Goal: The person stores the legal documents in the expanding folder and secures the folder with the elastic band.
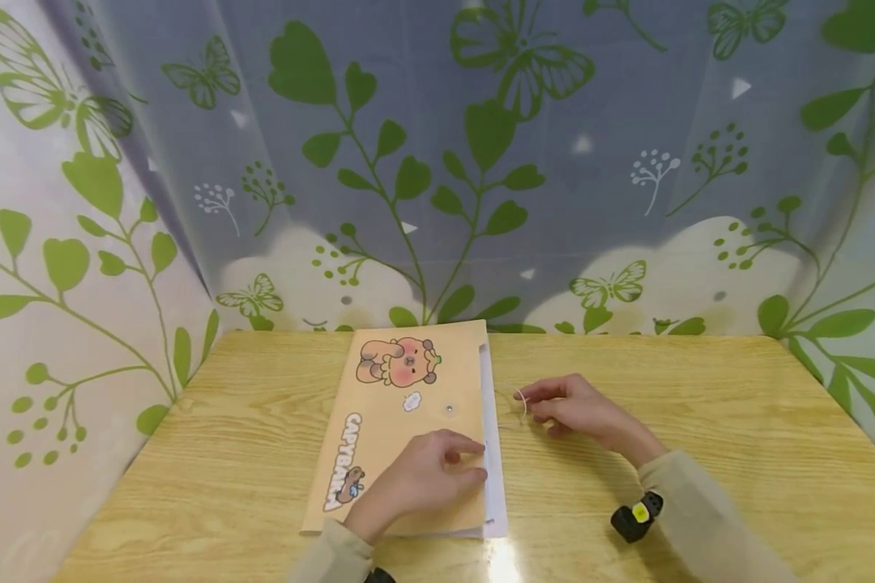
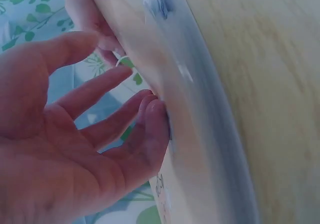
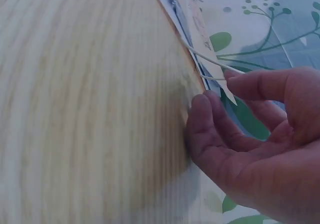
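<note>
A peach-coloured folder point(image 1: 394, 421) with capybara pictures and the word CAPYBARA lies closed on the wooden table, turned sideways. Clear-and-white inner sheets point(image 1: 497, 502) stick out past its cover on the right side. My left hand point(image 1: 437, 474) lies over the cover, its fingertips at the cover's right edge. In the left wrist view, the fingers of that left hand point(image 2: 100, 134) touch the edge, and the thumb stands free. To the right of the folder, my right hand point(image 1: 572, 409) pinches a thin white cord point(image 1: 522, 402). The right wrist view shows the cord point(image 3: 212, 60) running from the folder's edge to the fingertips.
The wooden table point(image 1: 627, 502) extends to both sides of the folder. Behind it hangs a curtain point(image 1: 423, 162) printed with leaves and butterflies, and similar cloth point(image 1: 58, 324) hangs at the left. A small round stud point(image 1: 449, 409) sits on the cover.
</note>
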Motion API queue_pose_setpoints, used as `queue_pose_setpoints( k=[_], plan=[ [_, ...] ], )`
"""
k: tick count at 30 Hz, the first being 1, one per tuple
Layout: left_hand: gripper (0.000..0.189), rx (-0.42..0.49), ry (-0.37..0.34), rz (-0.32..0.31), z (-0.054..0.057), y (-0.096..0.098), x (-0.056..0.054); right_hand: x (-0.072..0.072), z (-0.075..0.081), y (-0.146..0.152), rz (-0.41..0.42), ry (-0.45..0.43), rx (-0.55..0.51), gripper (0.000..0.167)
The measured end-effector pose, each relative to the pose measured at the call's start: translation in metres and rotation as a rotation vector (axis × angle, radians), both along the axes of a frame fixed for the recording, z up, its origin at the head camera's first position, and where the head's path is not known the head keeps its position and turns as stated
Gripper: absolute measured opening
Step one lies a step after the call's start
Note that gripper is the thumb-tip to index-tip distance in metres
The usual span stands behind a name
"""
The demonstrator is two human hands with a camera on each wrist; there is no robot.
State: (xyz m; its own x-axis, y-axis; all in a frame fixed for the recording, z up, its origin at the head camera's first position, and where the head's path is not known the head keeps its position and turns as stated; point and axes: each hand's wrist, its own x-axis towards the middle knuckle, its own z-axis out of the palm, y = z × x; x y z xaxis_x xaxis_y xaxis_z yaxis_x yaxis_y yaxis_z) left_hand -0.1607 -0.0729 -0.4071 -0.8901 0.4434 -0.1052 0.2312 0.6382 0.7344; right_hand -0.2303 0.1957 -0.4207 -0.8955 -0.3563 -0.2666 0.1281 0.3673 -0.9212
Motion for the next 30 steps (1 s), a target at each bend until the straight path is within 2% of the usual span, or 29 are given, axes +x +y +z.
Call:
queue_pose_setpoints(
  k=[3,5,10,13,15,20,26,30],
  plan=[
    [0.03,-0.054,0.026,-0.014,0.002,-0.001,0.002,0.0,0.0,-0.005,-0.009,0.059,0.03,0.034],
    [0.029,-0.108,0.064,-0.001,0.003,-0.002,0.002,0.0,0.0,-0.008,-0.003,0.101,0.047,0.033],
    [0.043,-0.292,0.139,0.079,0.005,-0.007,0.005,0.0,-0.001,-0.017,0.018,0.171,0.074,0.031],
    [0.054,-0.382,0.126,0.115,0.005,-0.01,0.009,0.0,-0.003,-0.023,0.037,0.208,0.085,0.029],
    [0.059,-0.417,0.096,0.115,0.005,-0.014,0.011,-0.001,-0.005,-0.027,0.052,0.245,0.097,0.027],
    [0.071,-0.461,0.034,0.046,0.007,-0.023,0.009,-0.004,-0.007,-0.039,0.095,0.36,0.154,0.023],
    [0.078,-0.54,0.07,-0.052,0.01,-0.033,0.001,-0.007,-0.004,-0.054,0.132,0.478,0.217,0.018],
    [0.072,-0.501,0.08,-0.092,0.01,-0.045,-0.006,-0.008,-0.003,-0.063,0.148,0.555,0.253,0.013]
  ],
)
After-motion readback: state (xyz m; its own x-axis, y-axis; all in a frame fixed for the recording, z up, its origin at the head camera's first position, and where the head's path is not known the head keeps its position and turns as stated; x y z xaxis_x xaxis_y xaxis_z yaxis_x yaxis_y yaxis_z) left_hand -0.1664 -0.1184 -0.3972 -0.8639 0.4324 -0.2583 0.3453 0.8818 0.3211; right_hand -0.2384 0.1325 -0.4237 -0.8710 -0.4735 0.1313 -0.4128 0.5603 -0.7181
